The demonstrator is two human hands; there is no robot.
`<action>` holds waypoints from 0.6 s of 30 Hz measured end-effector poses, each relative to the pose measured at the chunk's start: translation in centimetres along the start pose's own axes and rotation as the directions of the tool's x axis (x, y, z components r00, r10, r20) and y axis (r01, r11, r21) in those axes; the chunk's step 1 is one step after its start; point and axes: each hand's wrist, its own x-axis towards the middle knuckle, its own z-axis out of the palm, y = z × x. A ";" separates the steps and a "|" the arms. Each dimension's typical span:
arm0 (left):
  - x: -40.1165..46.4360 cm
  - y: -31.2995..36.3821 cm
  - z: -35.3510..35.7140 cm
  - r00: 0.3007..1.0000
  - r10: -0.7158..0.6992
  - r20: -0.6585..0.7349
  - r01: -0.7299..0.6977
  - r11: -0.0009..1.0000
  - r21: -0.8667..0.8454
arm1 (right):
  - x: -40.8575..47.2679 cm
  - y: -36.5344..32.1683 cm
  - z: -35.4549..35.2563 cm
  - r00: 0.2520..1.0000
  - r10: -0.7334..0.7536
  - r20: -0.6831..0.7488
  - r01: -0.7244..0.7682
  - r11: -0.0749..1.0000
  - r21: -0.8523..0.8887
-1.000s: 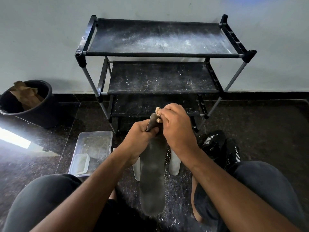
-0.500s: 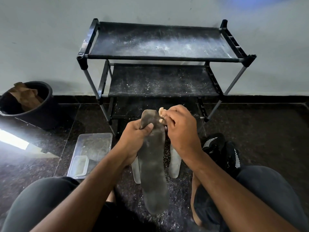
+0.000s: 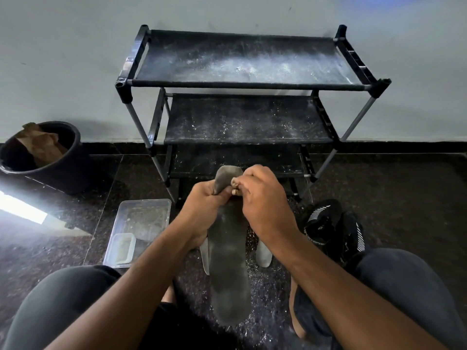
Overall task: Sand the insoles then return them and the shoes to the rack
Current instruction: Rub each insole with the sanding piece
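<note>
The left hand (image 3: 202, 210) grips the grey insole (image 3: 228, 261) near its far end, the right hand (image 3: 262, 198) pinches a small sanding piece (image 3: 235, 186) against it, before the rack (image 3: 242, 84); lettering on the shoes (image 3: 333, 228) is unreadable.

Dim overall; harsh glare on the floor (image 3: 22, 210) at left edge, wide-angle bending at borders, hands slightly motion-blurred.
</note>
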 end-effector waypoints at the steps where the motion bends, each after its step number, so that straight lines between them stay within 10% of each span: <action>1: -0.1 -0.1 0.4 1.000 0.016 0.025 -0.016 1.000 0.023 | 0.2 0.1 -0.2 1.000 0.009 -0.026 -0.009 1.000 -0.004; 11: 0.3 0.4 -0.9 0.989 0.011 -0.147 -0.042 0.978 -0.206 | -0.9 -0.6 0.5 0.985 0.081 0.150 -0.095 0.992 0.085; 18: 0.4 -0.2 -0.1 0.997 -0.014 -0.075 0.002 0.988 -0.152 | 0.0 -0.1 0.0 0.993 0.117 -0.020 -0.115 0.990 0.081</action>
